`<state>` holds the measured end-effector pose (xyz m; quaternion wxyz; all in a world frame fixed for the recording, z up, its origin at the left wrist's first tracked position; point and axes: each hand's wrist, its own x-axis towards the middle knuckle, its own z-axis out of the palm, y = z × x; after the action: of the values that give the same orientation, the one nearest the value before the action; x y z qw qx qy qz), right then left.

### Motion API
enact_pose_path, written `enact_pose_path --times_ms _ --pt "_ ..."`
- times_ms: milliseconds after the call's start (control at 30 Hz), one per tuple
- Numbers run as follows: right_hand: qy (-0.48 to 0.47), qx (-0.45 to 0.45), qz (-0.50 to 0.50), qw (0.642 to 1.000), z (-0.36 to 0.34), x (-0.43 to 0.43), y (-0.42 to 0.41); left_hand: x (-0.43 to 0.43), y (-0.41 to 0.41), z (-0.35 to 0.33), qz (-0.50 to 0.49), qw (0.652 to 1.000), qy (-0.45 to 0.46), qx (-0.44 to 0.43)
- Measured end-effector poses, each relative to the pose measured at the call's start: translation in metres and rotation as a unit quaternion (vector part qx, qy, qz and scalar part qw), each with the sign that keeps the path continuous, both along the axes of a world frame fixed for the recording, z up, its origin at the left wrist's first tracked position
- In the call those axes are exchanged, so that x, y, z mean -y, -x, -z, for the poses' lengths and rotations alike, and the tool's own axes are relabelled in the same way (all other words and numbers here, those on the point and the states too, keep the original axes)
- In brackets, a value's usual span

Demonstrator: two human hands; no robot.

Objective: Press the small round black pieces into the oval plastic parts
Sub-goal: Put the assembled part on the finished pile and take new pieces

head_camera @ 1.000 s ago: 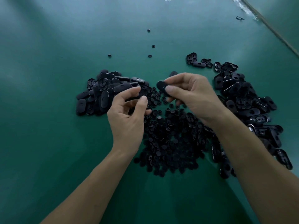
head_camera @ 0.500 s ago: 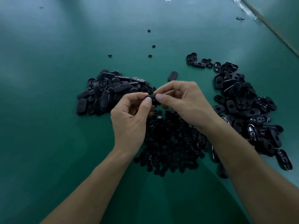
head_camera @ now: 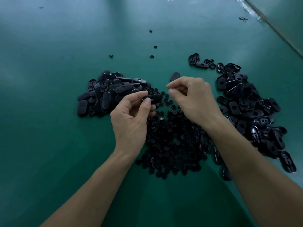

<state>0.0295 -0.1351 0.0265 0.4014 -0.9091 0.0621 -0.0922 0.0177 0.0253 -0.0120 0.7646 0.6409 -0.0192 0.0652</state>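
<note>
**Oval part held in left fingers, right fingers just beside it**

On the green worktop, a pile of oval plastic parts is seen to the left of and just beyond the left fingers. The left hand is raised over the worktop. One oval part is clamped between its thumb and curled fingers, and the part's far end juts out to the right past the fingertips.

Below and between both sets of fingers, a broad heap of small round black pieces is spread towards the wrists. A few stray round pieces are scattered well beyond the fingers.

The right hand is held just to the right of the clamped part, apart from it. Its fingers are curled, and the thumb tip and forefinger tip are drawn close together. Nothing is seen between them, and it cannot be told whether a round piece is pinched there.

A single oval part lies just behind the right fingers. A second, looser pile of oval parts is spread to the right of the right hand, and some of these are turned hollow side up.
</note>
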Motion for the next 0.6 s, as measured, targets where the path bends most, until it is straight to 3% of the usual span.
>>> enact_pose_path --times_ms 133,300,600 --pt "0.091 -0.057 0.006 0.994 0.0036 0.0046 0.0016 -0.0004 0.0009 -0.0011 0.0 1.0 0.005 0.0" --pt "0.13 -0.083 0.007 0.988 0.0052 0.002 0.0039 -0.0016 0.0003 -0.0007 -0.008 1.0 0.01 -0.003" --pt "0.119 -0.111 0.001 0.987 0.006 0.0003 0.0008 -0.0026 -0.0015 0.0015 -0.008 1.0 0.014 -0.001"
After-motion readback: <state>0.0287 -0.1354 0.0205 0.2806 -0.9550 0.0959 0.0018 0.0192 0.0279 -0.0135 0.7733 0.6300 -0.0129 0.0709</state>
